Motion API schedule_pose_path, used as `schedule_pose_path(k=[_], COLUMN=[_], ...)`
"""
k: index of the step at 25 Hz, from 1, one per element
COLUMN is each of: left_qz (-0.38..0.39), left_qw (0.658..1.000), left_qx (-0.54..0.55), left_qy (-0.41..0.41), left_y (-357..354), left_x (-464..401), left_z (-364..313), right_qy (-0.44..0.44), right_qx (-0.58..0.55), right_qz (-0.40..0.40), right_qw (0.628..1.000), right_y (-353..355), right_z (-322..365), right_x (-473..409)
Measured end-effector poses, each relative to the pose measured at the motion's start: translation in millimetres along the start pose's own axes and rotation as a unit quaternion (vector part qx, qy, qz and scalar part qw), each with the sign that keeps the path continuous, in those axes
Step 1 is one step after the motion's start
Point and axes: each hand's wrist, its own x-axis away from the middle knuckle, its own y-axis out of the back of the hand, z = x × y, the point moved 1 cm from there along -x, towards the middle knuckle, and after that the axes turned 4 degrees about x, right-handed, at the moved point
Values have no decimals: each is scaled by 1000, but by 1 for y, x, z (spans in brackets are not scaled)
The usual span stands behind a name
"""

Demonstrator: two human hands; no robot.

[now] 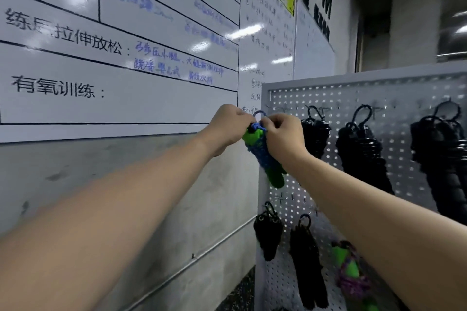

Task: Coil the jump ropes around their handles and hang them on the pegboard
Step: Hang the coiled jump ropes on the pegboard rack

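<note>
Rope (264, 156), blue on green handles, was pinched at its loop by both hands (231, 127) (286, 135) at the pegboard's (394, 98) top-left corner, black ropes (316, 131) hanging alongside.
</note>
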Motion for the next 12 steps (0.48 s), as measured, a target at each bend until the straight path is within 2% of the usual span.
schedule_pose_path(k=[6, 12], left_qz=[-22, -15], left_qw=[1000, 1000], left_qx=[11, -5], left_qy=[-2, 22], left_y=[-16, -23], left_x=[-34, -54], left_z=[-15, -15], right_qy=[-79, -113], right_qx=[-48, -69], right_qz=[-44, -57], right_qw=[995, 990], right_y=[-4, -8], right_z=[3, 3], right_x=[-31, -42])
